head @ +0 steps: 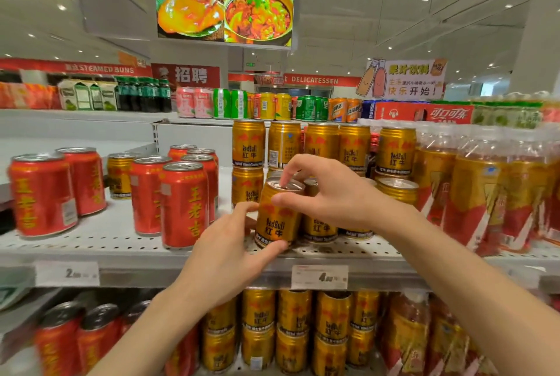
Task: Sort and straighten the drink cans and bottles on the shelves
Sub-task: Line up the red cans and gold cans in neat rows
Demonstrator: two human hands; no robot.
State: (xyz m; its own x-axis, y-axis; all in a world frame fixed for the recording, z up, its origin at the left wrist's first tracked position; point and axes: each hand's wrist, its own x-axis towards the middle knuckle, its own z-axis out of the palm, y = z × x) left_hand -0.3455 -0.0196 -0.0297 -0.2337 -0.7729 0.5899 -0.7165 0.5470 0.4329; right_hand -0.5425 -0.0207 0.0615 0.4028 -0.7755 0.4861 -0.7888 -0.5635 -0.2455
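Observation:
A gold Red Bull can [277, 218] stands slightly tilted at the front of the white perforated shelf [100, 240]. My left hand [230, 254] grips its lower body, thumb under the base and fingers on the left side. My right hand [327, 190] pinches its top rim from the right. More gold Red Bull cans [321, 145] stand stacked two high right behind it. Red Wanglaoji cans [181, 203] stand in a loose group to the left, with one gold can [119, 174] among them.
Gold-and-red bottles [481, 193] crowd the shelf's right end. The lower shelf holds more gold cans [297, 327] and red cans [60, 342]. Price tags [319, 277] line the shelf edge. Mixed cans [266, 106] line the top shelf. Bare shelf shows at the left rear.

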